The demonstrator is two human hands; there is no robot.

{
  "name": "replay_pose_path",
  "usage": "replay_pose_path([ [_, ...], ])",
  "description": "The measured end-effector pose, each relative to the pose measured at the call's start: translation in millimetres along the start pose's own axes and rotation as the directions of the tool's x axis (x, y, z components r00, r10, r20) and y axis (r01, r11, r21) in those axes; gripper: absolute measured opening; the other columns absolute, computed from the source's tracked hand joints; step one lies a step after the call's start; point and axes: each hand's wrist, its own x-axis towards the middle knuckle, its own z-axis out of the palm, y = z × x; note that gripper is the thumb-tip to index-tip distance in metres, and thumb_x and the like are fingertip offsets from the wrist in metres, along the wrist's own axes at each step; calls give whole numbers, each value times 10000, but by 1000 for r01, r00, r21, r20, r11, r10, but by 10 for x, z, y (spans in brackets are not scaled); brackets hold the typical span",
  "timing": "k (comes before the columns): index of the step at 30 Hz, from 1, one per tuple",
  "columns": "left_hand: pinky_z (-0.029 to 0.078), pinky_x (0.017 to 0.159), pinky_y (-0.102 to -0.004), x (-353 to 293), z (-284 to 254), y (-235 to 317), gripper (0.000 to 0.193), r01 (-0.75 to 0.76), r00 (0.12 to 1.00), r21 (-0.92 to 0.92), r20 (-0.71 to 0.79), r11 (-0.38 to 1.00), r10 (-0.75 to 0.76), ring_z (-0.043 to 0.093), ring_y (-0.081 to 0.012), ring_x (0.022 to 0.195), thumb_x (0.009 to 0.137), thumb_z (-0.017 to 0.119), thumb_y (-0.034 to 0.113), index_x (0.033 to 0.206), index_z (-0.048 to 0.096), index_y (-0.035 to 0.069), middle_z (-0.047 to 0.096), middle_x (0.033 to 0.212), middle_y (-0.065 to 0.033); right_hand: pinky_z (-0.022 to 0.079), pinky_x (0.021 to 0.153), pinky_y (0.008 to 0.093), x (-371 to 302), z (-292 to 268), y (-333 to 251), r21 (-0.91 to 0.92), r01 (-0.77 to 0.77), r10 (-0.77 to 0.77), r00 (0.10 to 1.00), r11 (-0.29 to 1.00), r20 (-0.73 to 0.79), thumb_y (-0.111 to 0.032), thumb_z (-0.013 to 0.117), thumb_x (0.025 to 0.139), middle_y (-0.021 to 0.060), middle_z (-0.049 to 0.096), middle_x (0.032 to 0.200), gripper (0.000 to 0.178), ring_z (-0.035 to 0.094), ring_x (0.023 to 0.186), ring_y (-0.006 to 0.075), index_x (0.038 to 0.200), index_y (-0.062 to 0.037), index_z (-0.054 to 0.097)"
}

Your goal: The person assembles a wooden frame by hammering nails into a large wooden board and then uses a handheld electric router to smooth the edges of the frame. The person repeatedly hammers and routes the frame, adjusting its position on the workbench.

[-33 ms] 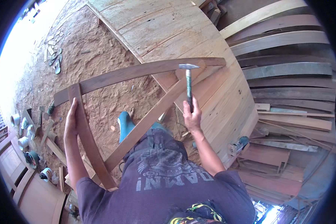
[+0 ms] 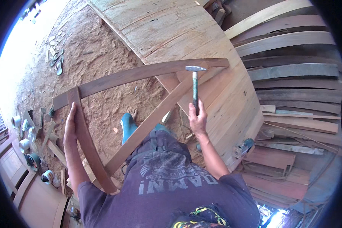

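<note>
My right hand point(image 2: 198, 121) is closed around the dark lower grip of a hammer point(image 2: 195, 85), its metal head up over the far right corner of a wooden frame. That frame joins a long dark curved beam point(image 2: 129, 78), a lighter diagonal bar point(image 2: 152, 119) and a shorter curved bar point(image 2: 88, 142) at the left. Against the outer side of the shorter bar, my left hand point(image 2: 70, 127) grips it near its upper joint; the thumb is hidden. The beam's right end lies over the plank worktop point(image 2: 171, 38). Its left end sticks out past the worktop's edge.
Long boards point(image 2: 292, 72) are stacked along the right side. A power tool point(image 2: 244, 147) sits at the worktop's near right. Sandals point(image 2: 57, 62) and wood scraps lie on the sawdust-covered ground. Rolls of tape point(image 2: 24, 144) and wooden panels are at the left.
The hammer and my right hand have moved slightly right. The frame's left side and my left hand have shifted a little to the left.
</note>
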Motion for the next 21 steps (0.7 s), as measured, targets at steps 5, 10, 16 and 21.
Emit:
replay_pose_path([
  [5, 556, 511, -329, -305, -853, -50, 585, 39, 993, 12, -112, 999, -38, 668, -187, 560, 989, 688, 665, 1102, 714, 92, 689, 760, -38, 415, 487, 220, -192, -34, -107, 157, -58, 58, 998, 986, 8, -151, 648, 1100, -51, 536, 822, 363, 484, 619, 25, 1438, -58, 554],
  [10, 551, 497, -329, -352, -1585, -352, 611, 27, 987, -75, -157, 997, -38, 663, -190, 546, 956, 710, 699, 1070, 682, 99, 680, 754, -32, 503, 618, 284, -155, 181, -206, 37, 67, -72, 987, 997, 144, -154, 633, 1103, 2, 603, 841, 243, 581, 699, 91, 1304, -32, 574],
  [16, 537, 506, -322, -332, -1604, -576, 581, 18, 978, -133, -202, 991, -45, 665, -176, 576, 959, 704, 698, 1117, 680, 139, 686, 785, -18, 579, 991, 461, 27, 439, -340, -182, 377, -333, 914, 908, 231, -119, 667, 1067, 265, 687, 1392, 521, 710, 1217, 431, 1568, -57, 534],
  [21, 535, 505, -337, -185, -1553, -662, 594, 22, 979, -128, -200, 992, -47, 667, -180, 580, 938, 725, 708, 1112, 669, 143, 691, 799, -16, 577, 974, 415, 85, 518, -365, -218, 421, -363, 894, 880, 264, -97, 655, 1075, 224, 719, 1363, 508, 734, 1173, 342, 1572, -63, 551],
])
